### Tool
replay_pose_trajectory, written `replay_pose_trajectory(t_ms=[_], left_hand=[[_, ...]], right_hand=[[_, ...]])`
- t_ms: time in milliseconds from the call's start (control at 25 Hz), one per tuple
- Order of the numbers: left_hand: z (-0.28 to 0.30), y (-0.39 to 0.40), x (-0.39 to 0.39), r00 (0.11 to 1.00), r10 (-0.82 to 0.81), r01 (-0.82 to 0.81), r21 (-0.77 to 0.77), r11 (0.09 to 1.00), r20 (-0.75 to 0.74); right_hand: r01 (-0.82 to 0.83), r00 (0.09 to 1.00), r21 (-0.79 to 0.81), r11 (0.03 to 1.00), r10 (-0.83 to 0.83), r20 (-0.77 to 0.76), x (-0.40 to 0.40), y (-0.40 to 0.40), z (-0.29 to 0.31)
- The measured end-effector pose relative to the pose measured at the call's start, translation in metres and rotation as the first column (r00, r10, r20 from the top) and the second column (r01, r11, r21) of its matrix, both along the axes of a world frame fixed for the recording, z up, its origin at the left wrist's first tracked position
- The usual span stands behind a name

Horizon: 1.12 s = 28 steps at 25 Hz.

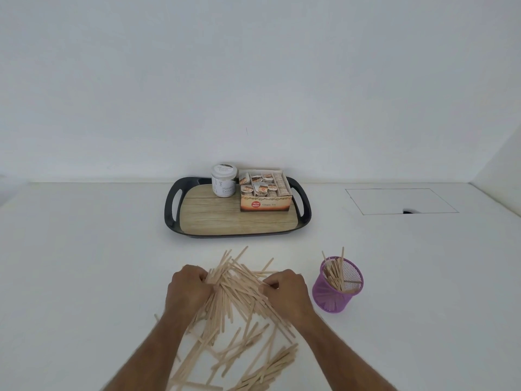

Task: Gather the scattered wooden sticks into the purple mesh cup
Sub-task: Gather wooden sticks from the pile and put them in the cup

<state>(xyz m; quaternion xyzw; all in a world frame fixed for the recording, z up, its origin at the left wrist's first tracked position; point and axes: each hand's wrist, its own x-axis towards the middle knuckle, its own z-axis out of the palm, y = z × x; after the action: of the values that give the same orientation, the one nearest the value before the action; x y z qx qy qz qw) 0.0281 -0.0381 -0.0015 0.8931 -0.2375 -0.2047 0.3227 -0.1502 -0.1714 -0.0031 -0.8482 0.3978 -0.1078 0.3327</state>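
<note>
Pale, matt, bare wooden sticks [236,289] lie on a smooth matt white table [84,249]. At three o'clock of them, a purple wire-mesh cup [337,289]. At twelve o'clock, a glossy dark tray [172,218] with wood-grain floor, printed cardboard box [265,203] and white jar [223,180].

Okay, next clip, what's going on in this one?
A person is gathering wooden sticks off a white table. The left hand and right hand each grip one side of a bundle lifted from the scattered pile, with many sticks still loose on the table nearer the person. A purple mesh cup stands to the right, already holding some sticks. Behind, a tray carries a white jar and an open box of tea bags, untouched.
</note>
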Motion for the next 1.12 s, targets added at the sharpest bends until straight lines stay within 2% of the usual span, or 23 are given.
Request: replay_pose_trajectory(t_ms=[160,320,440,600,720,880,1120], left_hand=[[0.009,-0.003,0.003,0.998,0.032,-0.039,-0.134,0.99,-0.059],[0.017,-0.009,-0.002,0.984,0.054,-0.107,-0.321,0.941,-0.17],[0.026,-0.024,-0.018,0.944,0.021,-0.191,-0.492,0.849,-0.33],[0.049,-0.055,-0.051,0.839,-0.146,-0.296,-0.666,0.685,-0.524],[0.066,-0.081,-0.079,0.789,-0.267,-0.322,-0.742,0.588,-0.553],[0.079,-0.115,-0.116,0.731,-0.406,-0.325,-0.803,0.499,-0.548],[0.073,-0.152,-0.161,0.737,-0.448,-0.239,-0.815,0.529,-0.507]], right_hand=[[0.054,0.987,0.142,0.988,-0.075,0.142,-0.003,-0.002,0.011],[0.101,0.942,0.279,0.955,-0.181,0.281,-0.008,-0.002,0.024],[0.123,0.891,0.327,0.937,-0.249,0.38,-0.016,-0.003,0.041],[0.16,0.804,0.317,0.935,-0.31,0.507,-0.038,-0.02,0.067],[0.235,0.729,0.339,0.911,-0.396,0.558,-0.065,-0.041,0.084],[0.359,0.705,0.269,0.894,-0.449,0.549,-0.097,-0.063,0.088],[0.424,0.705,0.251,0.87,-0.491,0.513,-0.113,-0.067,0.067]])
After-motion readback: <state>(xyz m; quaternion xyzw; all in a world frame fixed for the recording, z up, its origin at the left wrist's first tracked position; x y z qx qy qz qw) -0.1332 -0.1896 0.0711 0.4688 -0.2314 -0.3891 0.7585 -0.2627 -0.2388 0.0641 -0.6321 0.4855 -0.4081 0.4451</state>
